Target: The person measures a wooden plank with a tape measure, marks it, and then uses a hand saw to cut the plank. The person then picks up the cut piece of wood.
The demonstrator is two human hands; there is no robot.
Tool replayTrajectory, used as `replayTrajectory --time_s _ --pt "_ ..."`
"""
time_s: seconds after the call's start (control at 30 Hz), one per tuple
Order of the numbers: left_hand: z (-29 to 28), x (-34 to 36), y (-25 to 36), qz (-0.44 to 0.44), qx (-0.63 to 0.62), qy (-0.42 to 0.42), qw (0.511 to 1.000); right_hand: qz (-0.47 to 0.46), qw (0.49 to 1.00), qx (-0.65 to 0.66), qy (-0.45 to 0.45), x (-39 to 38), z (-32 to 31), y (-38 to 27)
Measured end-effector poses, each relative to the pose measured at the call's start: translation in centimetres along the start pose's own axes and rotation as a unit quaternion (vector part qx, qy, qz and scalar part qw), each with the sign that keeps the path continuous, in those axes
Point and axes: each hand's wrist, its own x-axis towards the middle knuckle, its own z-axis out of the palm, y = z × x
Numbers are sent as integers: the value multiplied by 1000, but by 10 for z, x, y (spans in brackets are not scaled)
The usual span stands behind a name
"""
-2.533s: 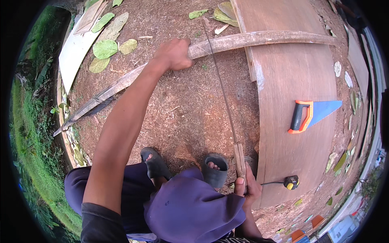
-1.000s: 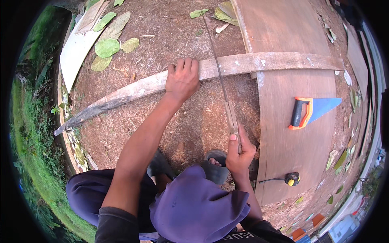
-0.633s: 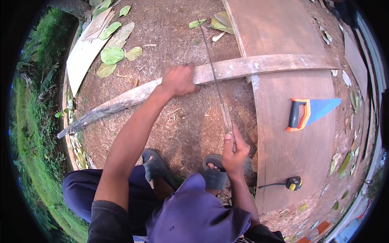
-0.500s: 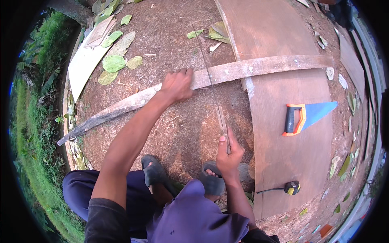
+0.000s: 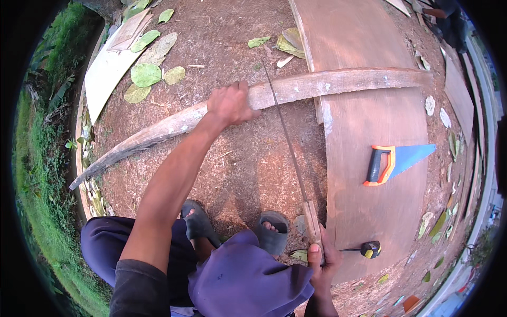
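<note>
Two clamped grips: left hand [image 5: 229, 104] around the curved timber [image 5: 317, 84] across upper centre, right hand [image 5: 323, 252] around the wooden-handled saw [image 5: 309, 209]. It's near the left knuckles, so a skip could nick them.

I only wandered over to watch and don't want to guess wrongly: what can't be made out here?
All in the head view:
1. The stretch of wooden plank under the left hand: covered by that hand.
2. The teeth of the wooden-handled saw: seen nearly edge-on, too thin to tell.
3. Part of its handle: wrapped by the right hand.
4. The other person, upper right: cut off by the picture's round edge.
</note>
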Motion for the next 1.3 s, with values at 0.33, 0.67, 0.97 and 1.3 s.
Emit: replayTrajectory --time_s 0.33,0.67,0.97,1.3 --pt "-1 0 2 -6 2 5 1000 -14 1000 -14 20 40 22 -3" --pt "-1 -1 3 6 12 34 999 13 1000 7 10 97 60 2" --pt "11 -9 6 -23 12 82 996 28 999 15 15 87 57 -7" --pt "12 1 4 -17 -1 18 1000 -60 998 -30 19 37 24 12"
